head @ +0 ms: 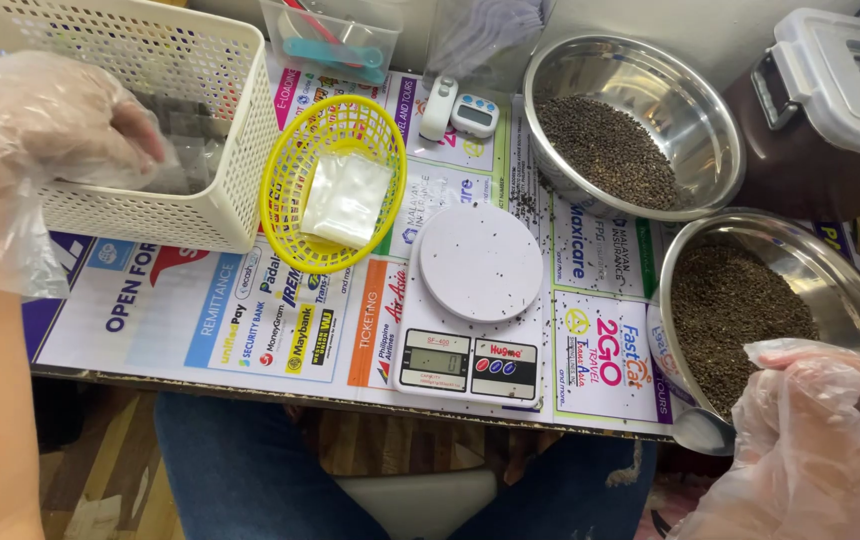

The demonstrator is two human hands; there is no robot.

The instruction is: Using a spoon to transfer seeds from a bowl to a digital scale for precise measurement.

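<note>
Landmark = white round-platform digital kitchen scale [478,290], centre of the tabletop [150,320], which is covered w/ colourful printed paper sheets.

Far left of scale: left hand [35,130] in a loose clear plastic glove, reaching over the rim into the white perforated plastic basket [210,120]. Fingers curled together inside it, prob. closing on one of the clear small plastic bags [185,150] stacked there; can't tell if a bag is actually pinched. The basket sits at that side w/in easy reach of that hand.

Just left of scale: yellow round plastic mesh basket [335,180] holding a flat clear packet w/ white contents [347,198]. It's touching the white basket, so a short hop from the scale.

Scale itself: platform bare except for a few stray dark seeds; display faces the person's lap.

Behind scale: small white digital timer [472,113] and a clear plastic tub of utensils [335,40].

Right & behind scale: stainless steel bowl [635,120], half full of small dark seeds [610,150].

Right of scale, nearer the person: second stainless steel bowl [780,300] w/ more of the same dark seed, overhanging the tabletop edge. Right hand [810,440], also gloved, wrapped shut on a metal scoop [702,430] at the bowl's near rim; handle hidden in the glove. Gloves likely keep the seed clean.

Far right: brown container w/ white clip lid [810,110].
</note>
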